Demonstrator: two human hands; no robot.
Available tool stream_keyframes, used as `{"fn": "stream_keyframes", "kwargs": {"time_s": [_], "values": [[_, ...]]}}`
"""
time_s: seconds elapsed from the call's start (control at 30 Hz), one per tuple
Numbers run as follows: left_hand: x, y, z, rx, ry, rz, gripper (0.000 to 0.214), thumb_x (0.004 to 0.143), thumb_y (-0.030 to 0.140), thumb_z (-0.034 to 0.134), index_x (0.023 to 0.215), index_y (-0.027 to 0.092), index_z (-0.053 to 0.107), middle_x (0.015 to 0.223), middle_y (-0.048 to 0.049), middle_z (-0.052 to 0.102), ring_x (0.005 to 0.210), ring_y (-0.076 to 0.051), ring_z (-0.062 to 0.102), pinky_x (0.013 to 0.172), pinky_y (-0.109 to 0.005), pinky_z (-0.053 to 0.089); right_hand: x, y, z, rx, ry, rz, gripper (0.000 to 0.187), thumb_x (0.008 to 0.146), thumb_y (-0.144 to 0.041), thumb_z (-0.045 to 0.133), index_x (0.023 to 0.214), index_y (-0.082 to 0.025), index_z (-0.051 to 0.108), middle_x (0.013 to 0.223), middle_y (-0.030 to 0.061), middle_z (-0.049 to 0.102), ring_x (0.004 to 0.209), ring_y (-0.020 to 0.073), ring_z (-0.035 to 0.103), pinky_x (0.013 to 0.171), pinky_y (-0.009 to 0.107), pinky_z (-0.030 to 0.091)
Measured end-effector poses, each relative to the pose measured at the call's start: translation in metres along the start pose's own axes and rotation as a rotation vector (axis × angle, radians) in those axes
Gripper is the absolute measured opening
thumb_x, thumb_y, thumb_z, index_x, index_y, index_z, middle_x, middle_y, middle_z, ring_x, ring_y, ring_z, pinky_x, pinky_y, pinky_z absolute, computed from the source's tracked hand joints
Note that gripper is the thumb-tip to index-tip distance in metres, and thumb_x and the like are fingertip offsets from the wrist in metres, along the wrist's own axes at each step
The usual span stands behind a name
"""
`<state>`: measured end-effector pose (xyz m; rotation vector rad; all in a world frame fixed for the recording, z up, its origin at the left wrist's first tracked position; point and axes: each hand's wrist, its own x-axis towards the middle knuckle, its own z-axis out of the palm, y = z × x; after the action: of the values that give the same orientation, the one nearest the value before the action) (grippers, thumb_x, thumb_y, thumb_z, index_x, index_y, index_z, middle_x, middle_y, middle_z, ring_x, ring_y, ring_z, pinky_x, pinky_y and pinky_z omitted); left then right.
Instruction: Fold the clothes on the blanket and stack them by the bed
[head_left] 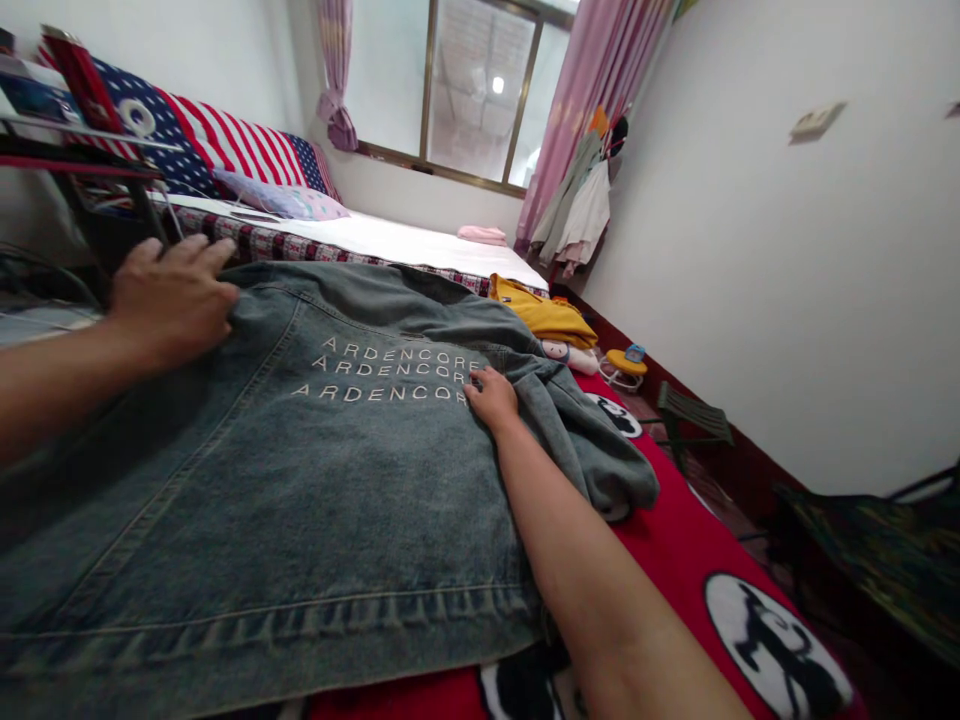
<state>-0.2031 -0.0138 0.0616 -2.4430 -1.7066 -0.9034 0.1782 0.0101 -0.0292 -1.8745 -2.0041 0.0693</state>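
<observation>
A blue-grey denim jacket (360, 500) lies spread out with its back up and its hem towards me. Three lines of white lettering cross its upper back. My right hand (493, 398) rests on the fabric at the right end of the lettering, fingers apart and covering the last letters. Over the jacket's left shoulder is my left hand (172, 295), its fingers stretched out; whether it touches the cloth I cannot tell. The right sleeve (600, 450) lies bunched beyond my right forearm.
Beneath the jacket is a red blanket (675, 540) with black-and-white figures. A folded yellow garment (547, 312) lies past the collar. At left stands a cluttered shelf (82, 165); at right, a yellow stool (626, 362) and a folding stool (694, 415). A bed (420, 240) stands behind.
</observation>
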Motion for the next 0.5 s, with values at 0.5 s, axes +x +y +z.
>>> {"fn": "stream_keyframes", "kwargs": {"time_s": [0.5], "values": [[-0.166,0.11,-0.026,-0.045,-0.727,0.149,0.085,0.064,0.027,0.07,0.142,0.043,0.041,0.154,0.0025,0.034,0.138,-0.032,0.037,0.112,-0.045,0.035,-0.081,0.041,-0.087,-0.011,-0.435,-0.491,0.048,0.09,-0.02,0.046,0.138,-0.02,0.053,0.15,0.0083,0.044,0.138,0.0232,0.04,0.117,0.038,0.029]]}}
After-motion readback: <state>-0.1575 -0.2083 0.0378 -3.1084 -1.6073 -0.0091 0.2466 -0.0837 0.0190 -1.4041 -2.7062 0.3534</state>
